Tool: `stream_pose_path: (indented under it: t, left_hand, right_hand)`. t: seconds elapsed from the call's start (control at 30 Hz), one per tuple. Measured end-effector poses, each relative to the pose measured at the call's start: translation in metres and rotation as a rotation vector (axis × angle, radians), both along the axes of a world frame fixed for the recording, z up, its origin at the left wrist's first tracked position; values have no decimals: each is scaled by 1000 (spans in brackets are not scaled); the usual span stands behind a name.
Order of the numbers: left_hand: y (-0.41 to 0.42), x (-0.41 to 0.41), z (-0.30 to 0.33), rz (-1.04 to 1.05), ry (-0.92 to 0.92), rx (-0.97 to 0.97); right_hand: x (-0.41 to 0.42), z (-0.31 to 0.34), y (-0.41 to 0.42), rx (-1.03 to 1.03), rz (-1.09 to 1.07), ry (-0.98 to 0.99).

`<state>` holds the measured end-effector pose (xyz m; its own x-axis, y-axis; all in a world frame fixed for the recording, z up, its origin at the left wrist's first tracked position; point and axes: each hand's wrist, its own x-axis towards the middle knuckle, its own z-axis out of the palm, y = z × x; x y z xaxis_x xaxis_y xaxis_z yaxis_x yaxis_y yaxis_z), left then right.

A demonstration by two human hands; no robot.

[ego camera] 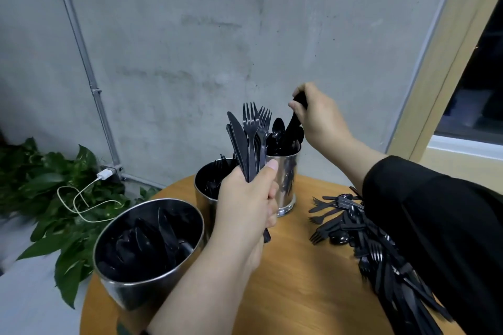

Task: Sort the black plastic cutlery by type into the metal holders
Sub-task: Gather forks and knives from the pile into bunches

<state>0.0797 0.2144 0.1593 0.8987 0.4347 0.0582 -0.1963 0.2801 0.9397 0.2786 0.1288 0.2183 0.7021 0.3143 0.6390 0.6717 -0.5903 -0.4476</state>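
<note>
My left hand [246, 198] grips an upright bundle of black forks and knives [251, 139] above the table. My right hand [317, 114] pinches the handle of a black spoon [292, 124] that points down into the far metal holder [285, 179], which is full of spoons. A middle metal holder [202, 193] behind my left hand contains forks. The near, large metal holder [128, 285] at the left holds knives. A loose pile of mixed black cutlery [351, 226] lies on the right of the table, partly under my right sleeve.
The round wooden table [299, 280] stands against a grey concrete wall. Green plant leaves [49, 190] and a white charger cable [81, 198] lie on the floor to the left. A wooden window frame [446, 68] rises at the right.
</note>
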Motion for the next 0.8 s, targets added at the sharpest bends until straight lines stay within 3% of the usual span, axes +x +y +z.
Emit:
stream_pose_path:
  t: [0.1,0.2,0.27,0.37,0.43,0.57,0.67,0.8]
  left_hand:
    - [5,7,-6,5,20,14]
    - [9,11,-12,8,47,32]
    - [10,12,-15,-3,63,31]
    - [10,10,-16,-52,79,26]
    - [8,7,-16,-111,84,29]
    - [-3,-3,-15,-236,91,18]
    - [-14,-16,-17,-309,125,45]
    - [-28,-36,-15,-348,137,77]
  right_hand:
    - [19,-16,12,-127,-1,71]
    - [32,-42,15,-417,-55,71]
    - [28,-49,11,-459,-103,39]
    - [3,-35,-1,-87,-57,54]
    - [-29,-19,-13,158,110,195]
    - [-102,-7,-31,159,396,610]
    - [-124,-11,-42,309,405,677]
    - [-141,-13,-58,341,336,671]
